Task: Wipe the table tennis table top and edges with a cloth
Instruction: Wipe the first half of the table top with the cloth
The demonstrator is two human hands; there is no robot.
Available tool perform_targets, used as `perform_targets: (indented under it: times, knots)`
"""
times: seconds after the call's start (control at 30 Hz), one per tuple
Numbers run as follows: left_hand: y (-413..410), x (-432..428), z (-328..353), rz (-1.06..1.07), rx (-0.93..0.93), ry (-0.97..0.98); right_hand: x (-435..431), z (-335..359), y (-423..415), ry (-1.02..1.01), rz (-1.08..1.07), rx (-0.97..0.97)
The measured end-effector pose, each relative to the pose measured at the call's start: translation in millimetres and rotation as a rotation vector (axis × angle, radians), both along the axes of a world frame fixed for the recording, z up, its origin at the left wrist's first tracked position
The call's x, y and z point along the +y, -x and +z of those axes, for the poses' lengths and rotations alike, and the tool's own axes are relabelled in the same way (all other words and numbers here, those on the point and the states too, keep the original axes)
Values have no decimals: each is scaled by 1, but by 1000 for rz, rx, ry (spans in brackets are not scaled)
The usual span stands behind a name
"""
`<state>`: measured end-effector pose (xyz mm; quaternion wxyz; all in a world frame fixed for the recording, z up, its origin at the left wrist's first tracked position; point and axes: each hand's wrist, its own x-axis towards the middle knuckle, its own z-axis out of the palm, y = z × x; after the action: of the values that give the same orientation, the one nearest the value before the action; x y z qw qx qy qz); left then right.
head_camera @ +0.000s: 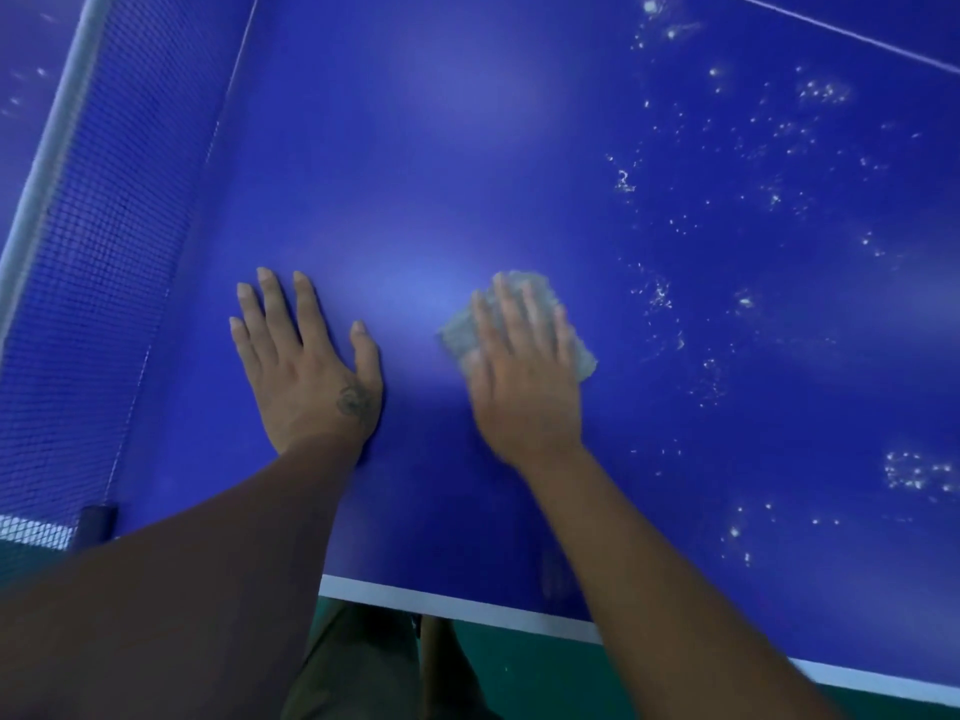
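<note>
The blue table tennis table (467,148) fills the view. My right hand (524,376) lies flat with straight fingers on a crumpled grey cloth (460,332), pressing it onto the table top; the hand is blurred. My left hand (306,366) rests palm down on the bare surface to the left of the cloth, fingers spread. Several white specks and droplets (779,200) cover the table to the right of the cloth.
The net (88,252) with its white top band stands along the left side, fixed by a dark clamp (96,519). The table's white near edge (467,608) runs below my forearms. A white line (857,33) crosses the far right. Green floor (545,667) shows below.
</note>
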<state>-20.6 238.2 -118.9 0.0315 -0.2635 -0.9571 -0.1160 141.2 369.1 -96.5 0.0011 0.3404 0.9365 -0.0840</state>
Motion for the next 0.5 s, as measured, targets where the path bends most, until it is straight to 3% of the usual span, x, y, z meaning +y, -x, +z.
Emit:
perform_targets:
  times: [0.13, 0.23, 0.37, 0.5]
  knots:
    - [0, 0, 1, 1, -17, 16, 90, 5, -3, 1, -288, -102]
    - [-1, 1, 3, -2, -35, 20, 112, 11, -2, 3, -368, -87]
    - [1, 1, 5, -5, -47, 23, 71, 18, 10, 64, -248, 65]
    - [1, -1, 4, -19, -62, 32, 17, 16, 12, 22, 131, -55]
